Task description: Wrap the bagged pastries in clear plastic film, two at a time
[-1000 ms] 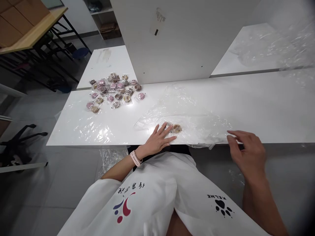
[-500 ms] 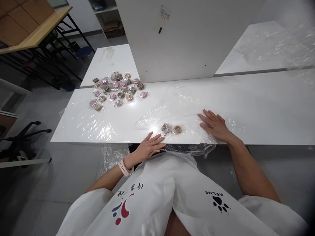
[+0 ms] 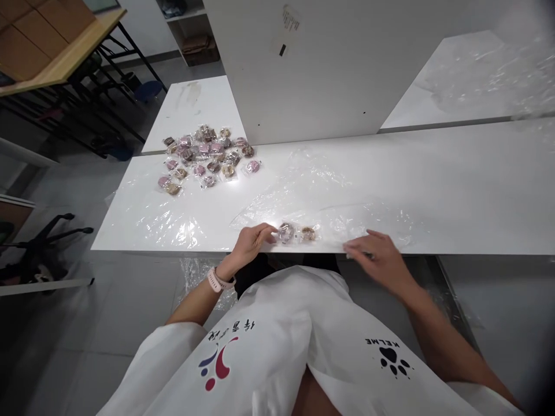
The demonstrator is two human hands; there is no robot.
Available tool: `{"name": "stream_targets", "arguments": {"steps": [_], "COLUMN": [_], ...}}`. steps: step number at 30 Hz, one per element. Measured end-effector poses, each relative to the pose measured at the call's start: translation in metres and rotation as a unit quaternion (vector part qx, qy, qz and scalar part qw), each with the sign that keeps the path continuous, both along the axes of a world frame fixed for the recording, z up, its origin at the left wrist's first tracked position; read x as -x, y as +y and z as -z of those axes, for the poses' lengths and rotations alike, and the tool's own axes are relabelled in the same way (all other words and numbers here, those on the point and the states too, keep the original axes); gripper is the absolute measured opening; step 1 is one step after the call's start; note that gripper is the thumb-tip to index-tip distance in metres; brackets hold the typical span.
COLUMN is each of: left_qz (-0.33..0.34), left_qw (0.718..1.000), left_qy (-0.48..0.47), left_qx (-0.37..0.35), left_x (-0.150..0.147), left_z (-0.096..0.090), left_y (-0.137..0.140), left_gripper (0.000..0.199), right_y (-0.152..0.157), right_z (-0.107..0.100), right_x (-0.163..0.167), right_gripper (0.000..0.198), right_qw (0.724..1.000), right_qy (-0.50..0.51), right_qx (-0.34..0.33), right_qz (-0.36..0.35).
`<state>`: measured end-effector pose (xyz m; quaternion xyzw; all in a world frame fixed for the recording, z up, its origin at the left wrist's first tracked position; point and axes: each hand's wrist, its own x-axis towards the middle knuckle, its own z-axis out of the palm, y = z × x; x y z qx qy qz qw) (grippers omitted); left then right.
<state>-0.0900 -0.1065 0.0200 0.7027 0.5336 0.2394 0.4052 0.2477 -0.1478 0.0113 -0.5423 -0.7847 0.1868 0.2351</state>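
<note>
Two individually wrapped sweets or cookies, a brown-pink one (image 3: pixel 285 232) and a tan one (image 3: pixel 308 233), lie side by side near the table's front edge. Clear plastic film (image 3: pixel 333 222) spreads around them and seems to lie partly over them. My left hand (image 3: pixel 251 242) is beside the brown-pink piece, thumb and fingertips pinched on the film. To the right of the tan piece, my right hand (image 3: pixel 379 259) pinches the film's near edge between thumb and fingers; some of its fingers are slightly blurred.
A pile of similar wrapped pieces (image 3: pixel 208 151) sits at the back left of the white table (image 3: pixel 455 196). An upright white panel (image 3: pixel 312 75) stands at the back. More clear plastic (image 3: pixel 481 75) lies at the far right.
Both hands were flat with fingers stretched; now they pinch. The film that hung over the front edge has been brought up onto the table, and the two wrapped pieces have shifted slightly left.
</note>
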Motion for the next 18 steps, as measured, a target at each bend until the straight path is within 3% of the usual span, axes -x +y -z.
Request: {"name": "stream_targets", "arguments": {"steps": [3, 5, 6, 8, 11, 12, 14, 16, 18], "left_qz": [-0.042, -0.045, -0.041, -0.042, -0.083, -0.083, -0.021, 0.091, 0.166], "left_qw": [0.992, 0.973, 0.963, 0.949, 0.934, 0.931, 0.936, 0.942, 0.946], "left_qy": [0.106, 0.21, 0.248, 0.283, 0.242, 0.205, 0.12, 0.07, 0.068], "left_qx": [-0.045, -0.081, -0.094, -0.13, -0.25, -0.29, -0.33, -0.315, -0.27], "left_x": [-0.012, -0.018, -0.02, -0.019, -0.015, -0.015, -0.018, -0.024, -0.027], "left_z": [0.006, 0.012, 0.015, 0.017, 0.017, 0.017, 0.017, 0.02, 0.025], "left_y": [0.032, 0.05, 0.056, 0.059, 0.045, 0.037, 0.022, 0.013, 0.012], "left_gripper": [0.036, 0.028, 0.022, 0.015, 0.021, 0.021, 0.022, 0.033, 0.054], "right_y": [0.044, 0.071, 0.079, 0.084, 0.065, 0.055, 0.04, 0.035, 0.039], "right_z": [-0.004, -0.004, -0.003, -0.002, -0.006, -0.007, -0.006, 0.001, 0.014], "right_x": [-0.017, -0.021, -0.021, -0.016, 0.001, 0.009, 0.026, 0.042, 0.052], "right_gripper": [0.037, 0.041, 0.042, 0.04, 0.034, 0.032, 0.033, 0.043, 0.057], "right_qw": [0.991, 0.987, 0.988, 0.985, 0.958, 0.962, 0.985, 0.992, 0.987], "right_qy": [0.043, 0.013, -0.015, -0.072, -0.065, -0.036, 0.017, 0.025, -0.004], "right_qx": [0.106, 0.128, 0.101, -0.016, -0.192, -0.207, -0.162, -0.072, -0.009], "right_qz": [0.072, 0.097, 0.114, 0.159, 0.204, 0.176, 0.049, -0.096, -0.159]}}
